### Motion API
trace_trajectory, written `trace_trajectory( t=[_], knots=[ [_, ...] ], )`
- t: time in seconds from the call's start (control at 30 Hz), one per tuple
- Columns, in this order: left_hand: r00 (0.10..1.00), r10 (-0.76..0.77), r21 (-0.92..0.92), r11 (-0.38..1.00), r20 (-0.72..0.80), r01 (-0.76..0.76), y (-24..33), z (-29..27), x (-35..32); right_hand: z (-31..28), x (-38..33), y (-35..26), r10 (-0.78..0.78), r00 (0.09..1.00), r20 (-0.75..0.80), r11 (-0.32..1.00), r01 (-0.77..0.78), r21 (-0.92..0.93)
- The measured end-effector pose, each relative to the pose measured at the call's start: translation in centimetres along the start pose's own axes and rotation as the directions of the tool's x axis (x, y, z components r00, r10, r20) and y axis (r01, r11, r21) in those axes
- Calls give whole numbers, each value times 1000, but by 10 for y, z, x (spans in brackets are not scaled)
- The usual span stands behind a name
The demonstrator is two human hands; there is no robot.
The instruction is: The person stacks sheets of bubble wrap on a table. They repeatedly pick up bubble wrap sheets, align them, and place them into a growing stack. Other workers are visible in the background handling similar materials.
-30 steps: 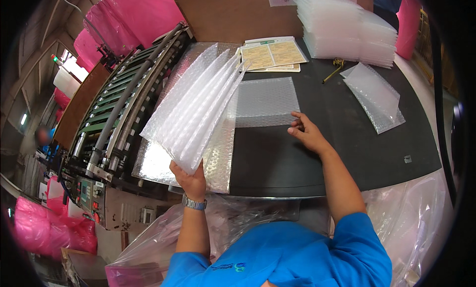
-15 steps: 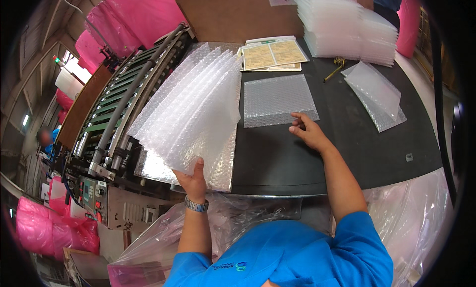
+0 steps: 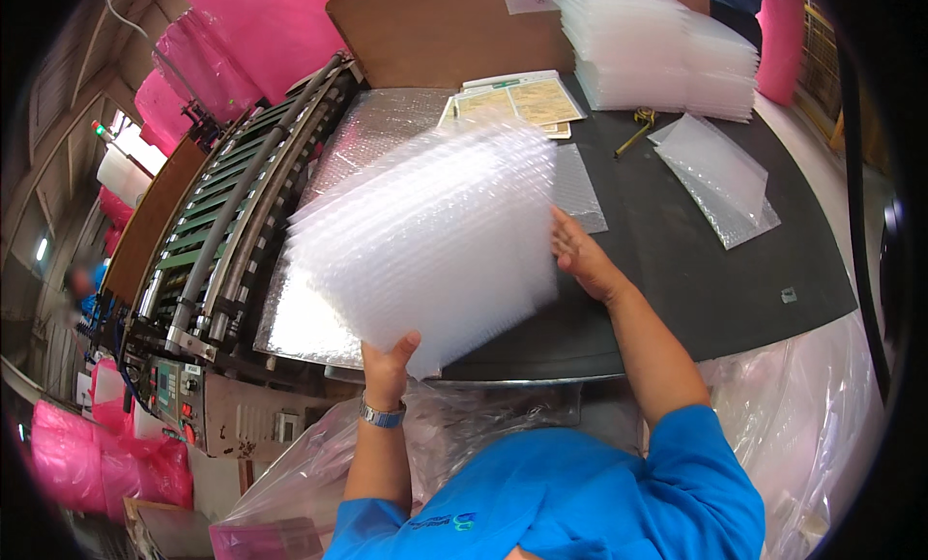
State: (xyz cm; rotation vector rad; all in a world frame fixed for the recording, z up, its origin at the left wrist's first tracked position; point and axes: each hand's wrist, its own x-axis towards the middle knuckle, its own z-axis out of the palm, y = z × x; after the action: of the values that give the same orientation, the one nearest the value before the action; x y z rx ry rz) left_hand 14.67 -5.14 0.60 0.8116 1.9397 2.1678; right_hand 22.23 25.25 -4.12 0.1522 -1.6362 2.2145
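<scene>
My left hand (image 3: 387,365) grips the near corner of a stack of clear bubble-wrap sheets (image 3: 435,241), thumb on top. The stack is tilted and blurred by motion, raised over the table's left part. My right hand (image 3: 587,257) is at the stack's right edge, its fingers stretched out and touching that edge rather than wrapped round it. Beneath the stack, more bubble wrap (image 3: 372,134) lies flat on the left. A single bubble-wrap piece (image 3: 583,188) on the black tabletop (image 3: 696,280) is partly hidden behind the stack.
Printed sheets (image 3: 541,101) lie at the back, beside a tall pile of translucent bags (image 3: 657,57). A yellow-and-black tool (image 3: 636,132) and a folded bubble bag (image 3: 720,178) rest on the right. A roller machine (image 3: 232,202) with a control panel (image 3: 174,391) borders the left.
The fanned stack on the left has been lifted and swung right, covering part of the single piece. My right hand has come to its edge; my left hand keeps hold.
</scene>
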Motion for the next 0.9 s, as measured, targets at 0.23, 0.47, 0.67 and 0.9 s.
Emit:
trace_trajectory(
  t=[0.23, 0.47, 0.67, 0.9],
  knots=[
    [901, -416, -291, 853, 125, 434, -18, 18, 3, 13, -5, -16, 323, 939, 120, 944, -328, 29],
    [913, -407, -370, 844, 31, 389, -16, 17, 6, 12, -2, -11, 205, 956, 212, 910, -266, 318],
    [879, -308, -818, 347, 364, 460, -4, -10, 37, -7, -4, -6, 251, 965, 72, 897, -260, 357],
    [924, -315, -863, 381, 216, 331, 35, 8, 75, -6, -1, -2, 263, 963, 53, 908, -266, 323]
  ],
)
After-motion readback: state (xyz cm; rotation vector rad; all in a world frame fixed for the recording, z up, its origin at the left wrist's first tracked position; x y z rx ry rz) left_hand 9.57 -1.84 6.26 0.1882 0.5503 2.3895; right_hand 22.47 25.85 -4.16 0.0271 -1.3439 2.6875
